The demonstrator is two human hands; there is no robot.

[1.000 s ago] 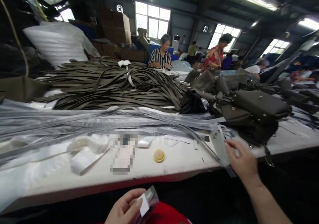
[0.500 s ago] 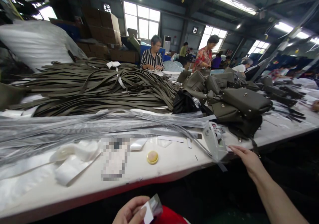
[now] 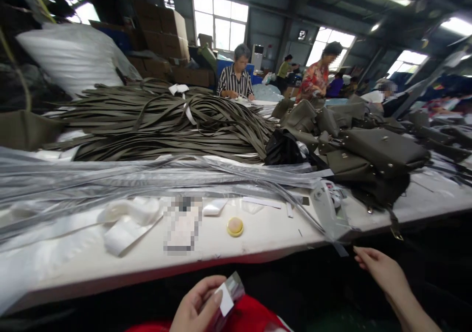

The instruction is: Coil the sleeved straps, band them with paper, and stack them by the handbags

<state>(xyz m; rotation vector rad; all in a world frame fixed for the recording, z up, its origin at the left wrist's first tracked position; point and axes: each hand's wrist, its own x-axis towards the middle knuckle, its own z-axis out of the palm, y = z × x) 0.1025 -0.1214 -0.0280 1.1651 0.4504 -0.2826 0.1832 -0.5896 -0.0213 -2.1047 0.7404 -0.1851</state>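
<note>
My left hand (image 3: 199,305), low in the middle, is closed on a folded clear plastic strip (image 3: 235,285) with a white label (image 3: 225,300) under the thumb. To the right, my right hand (image 3: 376,265) is in front of the table edge, thumb and fingertips pinched together. Whatever lies in that pinch is too small to make out. Just behind the right fingertips, a white device that looks like a tape dispenser (image 3: 324,209) stands at the table edge. A grey strip end (image 3: 339,249) hangs over the edge beside it.
On the white table (image 3: 258,238) lie a yellow round tin (image 3: 235,226), a blurred-out phone-like object (image 3: 182,226), white ribbon (image 3: 125,231) and long grey strips (image 3: 147,179). Behind are piled olive straps (image 3: 165,125) and olive bags (image 3: 383,150). Two co-workers (image 3: 236,78) are across the table.
My right hand has moved down and away from the dispenser, to just off the table edge. My left hand still holds the plastic strip, slightly higher and further right. The view has shifted a little.
</note>
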